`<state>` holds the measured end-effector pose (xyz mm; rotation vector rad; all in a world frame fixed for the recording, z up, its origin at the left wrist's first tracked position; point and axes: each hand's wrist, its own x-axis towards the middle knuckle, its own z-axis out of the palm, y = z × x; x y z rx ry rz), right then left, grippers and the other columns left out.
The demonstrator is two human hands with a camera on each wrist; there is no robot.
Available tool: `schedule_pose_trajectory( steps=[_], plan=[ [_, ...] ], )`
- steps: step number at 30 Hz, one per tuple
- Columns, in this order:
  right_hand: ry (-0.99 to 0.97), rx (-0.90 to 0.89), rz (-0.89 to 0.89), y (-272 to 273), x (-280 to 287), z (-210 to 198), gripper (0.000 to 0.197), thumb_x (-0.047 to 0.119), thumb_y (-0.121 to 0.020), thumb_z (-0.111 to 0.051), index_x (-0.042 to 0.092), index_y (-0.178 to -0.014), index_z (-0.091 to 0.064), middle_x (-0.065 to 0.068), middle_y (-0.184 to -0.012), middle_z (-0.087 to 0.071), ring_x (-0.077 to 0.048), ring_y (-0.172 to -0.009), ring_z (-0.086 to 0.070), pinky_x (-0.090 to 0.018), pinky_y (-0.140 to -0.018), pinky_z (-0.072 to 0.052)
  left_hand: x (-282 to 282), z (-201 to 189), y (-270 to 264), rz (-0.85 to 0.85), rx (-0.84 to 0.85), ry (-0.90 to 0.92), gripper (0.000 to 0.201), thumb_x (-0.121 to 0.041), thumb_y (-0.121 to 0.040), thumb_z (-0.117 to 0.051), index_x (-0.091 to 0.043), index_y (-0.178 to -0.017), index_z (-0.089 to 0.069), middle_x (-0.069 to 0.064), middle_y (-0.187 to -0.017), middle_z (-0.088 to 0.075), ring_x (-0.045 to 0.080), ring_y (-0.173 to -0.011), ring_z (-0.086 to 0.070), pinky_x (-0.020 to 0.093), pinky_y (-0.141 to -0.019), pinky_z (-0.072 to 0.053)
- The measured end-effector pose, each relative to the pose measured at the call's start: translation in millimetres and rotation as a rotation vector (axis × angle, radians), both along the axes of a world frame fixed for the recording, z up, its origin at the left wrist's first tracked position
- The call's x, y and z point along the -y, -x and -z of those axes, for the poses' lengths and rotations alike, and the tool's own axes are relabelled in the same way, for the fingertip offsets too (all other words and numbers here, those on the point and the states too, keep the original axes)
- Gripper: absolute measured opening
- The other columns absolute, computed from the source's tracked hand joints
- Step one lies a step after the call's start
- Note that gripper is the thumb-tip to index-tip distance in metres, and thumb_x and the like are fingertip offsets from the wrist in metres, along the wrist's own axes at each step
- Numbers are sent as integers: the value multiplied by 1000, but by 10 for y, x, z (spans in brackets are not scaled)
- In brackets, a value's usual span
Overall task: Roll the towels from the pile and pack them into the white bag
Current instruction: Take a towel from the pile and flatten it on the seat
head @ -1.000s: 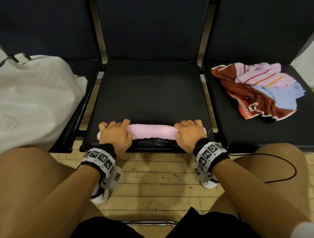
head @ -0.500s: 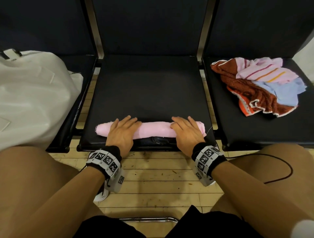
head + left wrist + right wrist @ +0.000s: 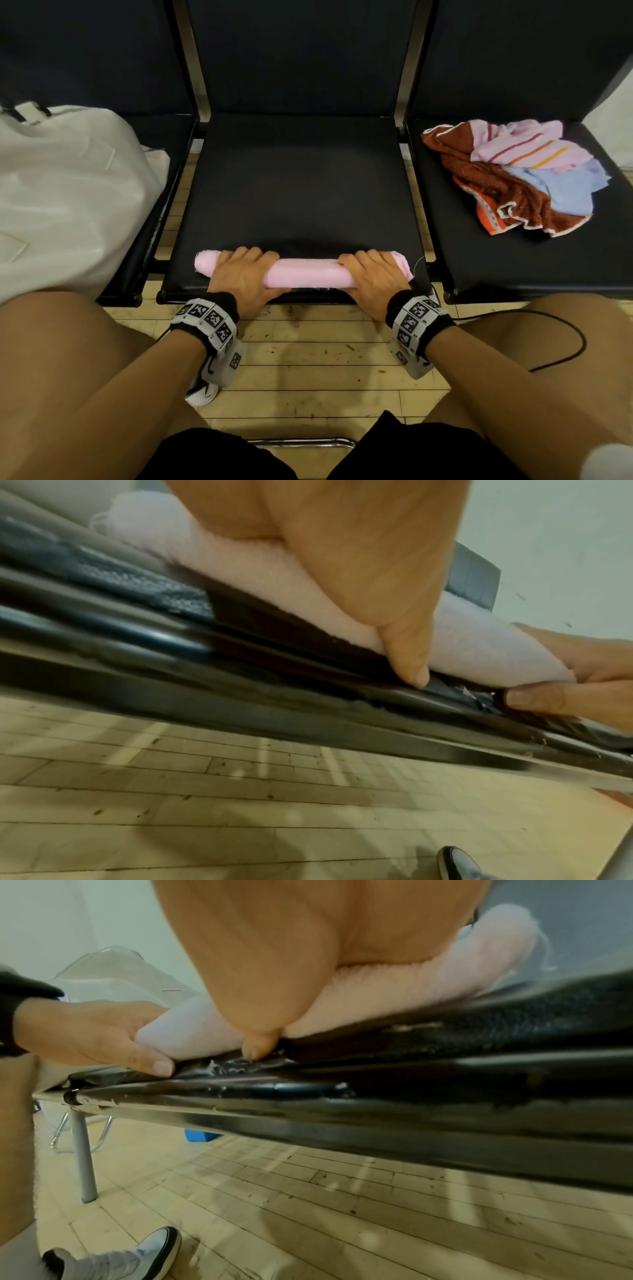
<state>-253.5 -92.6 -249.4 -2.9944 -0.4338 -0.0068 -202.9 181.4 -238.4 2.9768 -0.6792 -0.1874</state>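
Pink towel (image 3: 310, 277), rolled into a long tube, lies across the front edge of the middle black seat (image 3: 301, 192), clamped near each end by the hands. The left hand (image 3: 245, 277) curls its fingers over the far side of the roll with the thumb (image 3: 409, 653) tucked under the near side; the right hand (image 3: 371, 277) grips the same way toward the other end, and a stretch of bare roll shows between them.

The wrist views show both thumbs (image 3: 255, 1045) pressed down against the seat's front lip beneath the roll, which the head view hides behind the knuckles. From the head view alone, the white bag (image 3: 68, 198) sits slumped on the seat to the left of the left hand, and the pile of towels (image 3: 517, 174), brown, striped pink and blue, lies on the seat beyond the right hand. A wooden floor (image 3: 308, 359) runs under the seats.
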Motion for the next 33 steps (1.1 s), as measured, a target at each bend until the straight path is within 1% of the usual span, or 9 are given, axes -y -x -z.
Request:
schedule_pose_trajectory(
  steps=[3, 6, 11, 15, 18, 21, 27, 31, 33],
  plan=[
    [12, -81, -13, -3, -15, -69, 40, 39, -89, -57, 28, -126, -48, 3, -108, -63, -21, -97, -56, -37, -92, -42, -18, -81, 19, 7, -64, -67, 48, -75, -76, -55, -39, -107, -51, -15, -98, -61, 13, -95, -56, 38, -92, -40],
    [-20, -137, -12, -32, -10, -204, 35, 35, -93, -54, 31, -127, -46, 3, -109, -62, -20, -100, -56, -35, -93, -41, -62, -178, 59, -7, -123, -26, 44, -77, -75, -55, -40, -98, -48, -16, -88, -60, 10, -88, -61, 34, -85, -44],
    [-62, -155, -87, -149, -61, -596, 31, 45, -96, -50, 29, -123, -47, 3, -108, -63, -20, -99, -57, -33, -89, -38, -173, -595, 37, -34, -84, -22, 47, -80, -77, -52, -38, -97, -49, -14, -86, -61, 10, -80, -57, 32, -78, -41],
    [-94, -96, -94, -290, -207, -1050, 39, 68, -91, -40, 30, -98, -45, 11, -81, -58, -14, -72, -51, -34, -76, -32, -331, -980, -23, -55, 7, -5, 56, -89, -74, -33, -36, -90, -43, -13, -74, -52, 11, -67, -48, 32, -68, -32],
    [-75, -53, -116, -406, -334, -1387, 51, 78, -86, -30, 30, -94, -43, 12, -72, -52, -14, -66, -48, -35, -76, -31, -475, -1252, -82, -72, 44, 0, 64, -92, -73, -23, -34, -91, -45, -13, -73, -53, 14, -66, -50, 33, -67, -33],
    [-70, -13, -151, -545, -477, -1737, 58, 75, -86, -19, 27, -100, -47, 11, -70, -52, -15, -67, -52, -36, -82, -37, -634, -1561, -164, -90, 84, 13, 58, -86, -79, -31, -33, -95, -48, -12, -80, -57, 13, -71, -52, 32, -65, -34],
    [-19, 82, -235, -852, -852, -2359, 53, 67, -91, -13, 28, -98, -49, 8, -72, -56, -14, -68, -53, -37, -83, -40, -963, -2107, -268, -169, 182, -33, 66, -90, -73, -18, -35, -97, -48, -16, -70, -48, 4, -62, -45, 28, -63, -32],
    [54, 136, -288, -1064, -1175, -2680, 54, 65, -94, -12, 29, -102, -51, 8, -73, -56, -12, -65, -52, -36, -79, -42, -1297, -2296, -397, -223, 239, -38, 44, -79, -84, -42, -38, -98, -51, -12, -85, -64, 8, -71, -56, 28, -67, -39],
    [83, 159, -309, -1175, -1329, -2769, 51, 64, -96, -15, 30, -102, -51, 9, -74, -56, -11, -65, -52, -35, -79, -43, -1441, -2387, -420, -244, 278, -21, 43, -78, -84, -43, -37, -94, -49, -12, -82, -61, 9, -72, -54, 28, -66, -36]
  ],
)
